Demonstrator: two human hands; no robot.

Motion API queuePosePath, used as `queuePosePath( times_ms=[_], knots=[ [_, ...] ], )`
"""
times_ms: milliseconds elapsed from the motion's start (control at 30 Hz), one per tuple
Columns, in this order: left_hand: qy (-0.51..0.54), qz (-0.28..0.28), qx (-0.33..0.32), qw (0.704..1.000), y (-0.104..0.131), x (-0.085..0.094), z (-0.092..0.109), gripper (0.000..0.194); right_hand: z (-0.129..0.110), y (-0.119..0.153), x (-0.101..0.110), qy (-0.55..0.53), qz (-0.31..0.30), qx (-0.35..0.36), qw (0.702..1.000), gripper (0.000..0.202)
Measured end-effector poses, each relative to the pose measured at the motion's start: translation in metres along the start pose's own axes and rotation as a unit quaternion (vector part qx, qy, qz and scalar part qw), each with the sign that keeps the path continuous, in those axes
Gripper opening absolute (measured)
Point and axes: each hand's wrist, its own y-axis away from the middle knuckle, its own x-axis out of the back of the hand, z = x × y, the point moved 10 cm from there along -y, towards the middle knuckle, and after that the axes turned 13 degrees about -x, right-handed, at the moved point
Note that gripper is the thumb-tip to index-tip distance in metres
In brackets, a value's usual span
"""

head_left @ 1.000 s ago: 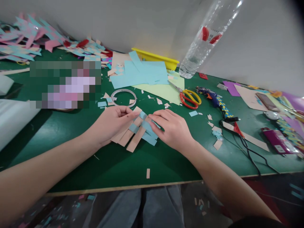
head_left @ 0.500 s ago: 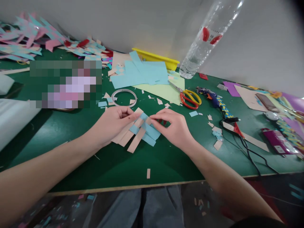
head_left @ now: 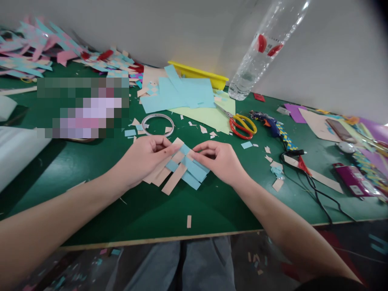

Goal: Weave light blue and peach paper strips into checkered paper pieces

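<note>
A small weave of blue and peach paper strips (head_left: 185,166) is held just over the green table, its loose strip ends fanning toward me. My left hand (head_left: 148,157) pinches its upper left edge between thumb and fingers. On the opposite side, my right hand (head_left: 220,159) closes thumb and forefinger on its upper right edge. The peach strips point down to the left, the blue ones down to the right. Just beyond my left hand lies a roll of clear tape (head_left: 158,125). Fingertips partly cover the top of the weave.
Scissors (head_left: 242,125) with red and yellow handles lie behind my right hand. Blue paper sheets (head_left: 186,93) and a yellow tray (head_left: 200,74) are farther back, beside a leaning water bottle (head_left: 260,52). A cable (head_left: 318,194) and a purple packet (head_left: 354,180) lie at right.
The blue strips have swung slightly down and right, and my right fingers sit a little further over the weave's edge. My left hand has barely moved.
</note>
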Motion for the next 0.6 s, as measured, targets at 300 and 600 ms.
queuePosePath(
  times_ms=[300,600],
  knots=[
    [0.043,-0.036,0.023,0.998,0.004,-0.008,-0.006,0.038,0.008,-0.005,-0.005,-0.075,-0.046,-0.050,0.995,0.026],
    [0.085,-0.023,0.033,0.996,0.003,-0.009,-0.010,0.037,0.016,-0.005,-0.007,-0.098,-0.032,-0.082,0.991,0.033]
  ],
)
